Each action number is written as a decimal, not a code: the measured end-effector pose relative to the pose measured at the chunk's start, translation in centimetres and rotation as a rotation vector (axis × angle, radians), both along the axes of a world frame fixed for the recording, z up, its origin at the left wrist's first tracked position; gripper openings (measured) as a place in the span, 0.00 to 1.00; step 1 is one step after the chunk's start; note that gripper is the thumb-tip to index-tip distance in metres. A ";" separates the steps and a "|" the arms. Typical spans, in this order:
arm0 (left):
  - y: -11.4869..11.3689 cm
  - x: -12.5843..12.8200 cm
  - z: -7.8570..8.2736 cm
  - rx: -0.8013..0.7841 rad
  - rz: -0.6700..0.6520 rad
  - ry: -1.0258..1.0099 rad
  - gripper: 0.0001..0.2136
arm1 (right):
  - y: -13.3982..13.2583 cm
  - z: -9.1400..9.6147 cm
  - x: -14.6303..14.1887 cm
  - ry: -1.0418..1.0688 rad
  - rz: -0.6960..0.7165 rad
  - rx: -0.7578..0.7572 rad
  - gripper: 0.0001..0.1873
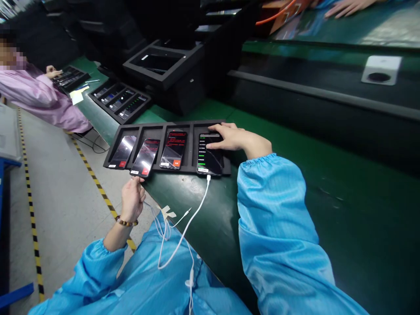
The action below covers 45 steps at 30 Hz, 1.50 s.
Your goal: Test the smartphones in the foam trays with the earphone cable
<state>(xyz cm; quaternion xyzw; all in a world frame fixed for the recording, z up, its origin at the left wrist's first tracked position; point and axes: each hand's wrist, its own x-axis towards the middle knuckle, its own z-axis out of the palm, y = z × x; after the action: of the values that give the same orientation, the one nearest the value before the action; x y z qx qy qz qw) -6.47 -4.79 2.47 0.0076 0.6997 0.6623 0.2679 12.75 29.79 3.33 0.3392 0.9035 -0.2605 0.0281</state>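
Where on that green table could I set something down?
Mainly right of the right sleeve, where the green table looks bare toward the dark ledge. A smaller patch lies below the tray, between white cable and sleeve. Crowded: the tray, with phones and the right hand; left hand at its edge.

"Where is the right hand?"
"Over the rightmost phone in the black tray, fingers spread; a white cable enters that phone's lower end."
"And the left hand?"
"Bunched at the near edge of the second phone from the left, which juts over the tray's rim. The tray lies on a green worktop."
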 end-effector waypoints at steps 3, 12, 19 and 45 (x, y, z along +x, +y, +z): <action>0.0 0.2 0.0 0.009 0.006 0.000 0.16 | -0.2 -0.1 0.1 -0.085 -0.017 -0.039 0.61; -0.9 0.1 0.2 0.014 -0.056 -0.042 0.28 | -0.3 0.9 0.4 -0.055 0.015 -0.101 0.61; -0.1 2.6 0.8 -0.040 -0.612 0.028 0.31 | -1.0 1.6 0.1 -0.068 -0.031 -0.068 0.48; 10.2 12.7 0.8 0.069 -0.552 -0.478 0.13 | -0.5 1.7 -0.1 0.094 -0.046 0.045 0.23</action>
<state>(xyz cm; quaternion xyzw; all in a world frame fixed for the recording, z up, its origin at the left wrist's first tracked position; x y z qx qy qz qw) 6.20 5.42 3.26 0.0503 0.5660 0.5712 0.5923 12.63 29.25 5.04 0.3480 0.9013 -0.2564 -0.0280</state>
